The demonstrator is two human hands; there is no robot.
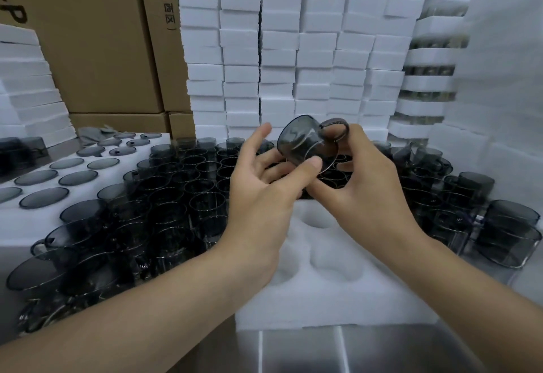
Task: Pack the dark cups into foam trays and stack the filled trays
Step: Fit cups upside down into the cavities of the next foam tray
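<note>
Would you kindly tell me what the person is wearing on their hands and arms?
Nothing that shows. The left hand and right hand are bare, with no gloves, rings or watch in view. The left forearm and right forearm are bare too, and no sleeve reaches into the picture.

Smoky dark cup [305, 143] (see-through), white foam tray [323, 278].

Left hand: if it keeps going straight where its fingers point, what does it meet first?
The cup: the left hand has its thumb on it, while the right hand holds the handle. Beyond it, the fingers aim at the foam stacks, though depth is unclear.
</note>
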